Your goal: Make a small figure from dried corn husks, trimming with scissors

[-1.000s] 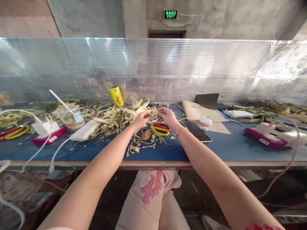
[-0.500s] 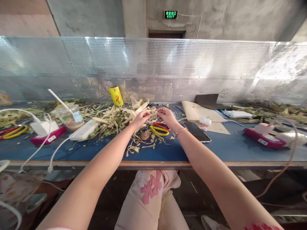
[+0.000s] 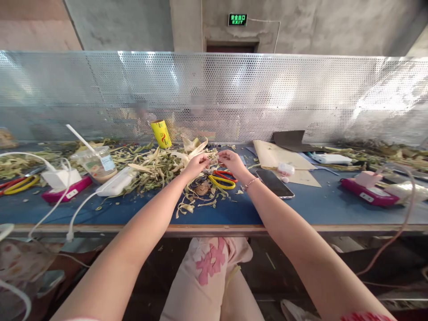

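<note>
Over the middle of the table my left hand (image 3: pixel 198 165) is closed, its fingertips pinched at the edge of a heap of dried leaves and stalks (image 3: pixel 157 167). A hand's width to its right, my right hand (image 3: pixel 230 161) is also pinched. Whatever small bit either hand holds is too fine to make out. Scissors with yellow and red handles (image 3: pixel 222 182) lie just below my hands. Beside them are a brown round lump (image 3: pixel 202 189) and pale curled scraps (image 3: pixel 185 208). A phone (image 3: pixel 274 183) lies by my right wrist.
A yellow cardboard tube (image 3: pixel 161 133) stands behind the heap. To the left are a plastic cup with a straw (image 3: pixel 96 164), a white power bank (image 3: pixel 117 182) and cables. On the right lie paper sheets (image 3: pixel 281 156) and a magenta socket block (image 3: pixel 368 194). A perforated metal screen (image 3: pixel 220 89) closes the back.
Almost nothing differs. My right hand has shifted very slightly, and both hands stay pinched in the same place.
</note>
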Demonstrator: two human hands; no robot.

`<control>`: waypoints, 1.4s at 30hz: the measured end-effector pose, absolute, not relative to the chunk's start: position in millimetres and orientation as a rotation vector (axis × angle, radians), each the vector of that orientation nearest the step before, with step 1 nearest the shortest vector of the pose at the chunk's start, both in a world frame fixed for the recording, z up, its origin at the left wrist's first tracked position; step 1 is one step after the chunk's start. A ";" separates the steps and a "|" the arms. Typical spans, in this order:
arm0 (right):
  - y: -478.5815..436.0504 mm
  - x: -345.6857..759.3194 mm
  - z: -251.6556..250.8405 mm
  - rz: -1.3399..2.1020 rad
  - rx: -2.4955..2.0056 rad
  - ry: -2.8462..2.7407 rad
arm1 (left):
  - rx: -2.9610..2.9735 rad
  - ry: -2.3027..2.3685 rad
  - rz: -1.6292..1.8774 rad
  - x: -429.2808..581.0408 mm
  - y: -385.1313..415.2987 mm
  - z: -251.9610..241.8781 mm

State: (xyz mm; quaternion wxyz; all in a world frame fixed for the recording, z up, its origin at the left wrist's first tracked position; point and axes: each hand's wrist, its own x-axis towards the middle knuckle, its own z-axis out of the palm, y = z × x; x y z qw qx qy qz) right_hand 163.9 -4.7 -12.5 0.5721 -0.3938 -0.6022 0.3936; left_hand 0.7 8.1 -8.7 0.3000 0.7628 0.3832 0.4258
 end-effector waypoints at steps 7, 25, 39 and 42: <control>-3.1 162.8 -14.0 0.978 -0.956 -1.384 | 2.015 1.106 1.130 0.6 8.3 -9.3; -6.3 160.0 -10.2 0.868 -0.997 -1.776 | 2.005 1.300 1.246 -3.5 18.8 -8.5; -13.8 158.7 -4.1 0.872 -1.046 -1.814 | 2.001 1.358 1.241 -4.0 11.1 -2.2; -15.0 158.1 -3.8 0.894 -1.063 -1.796 | 1.988 1.361 1.232 -3.1 9.4 -0.5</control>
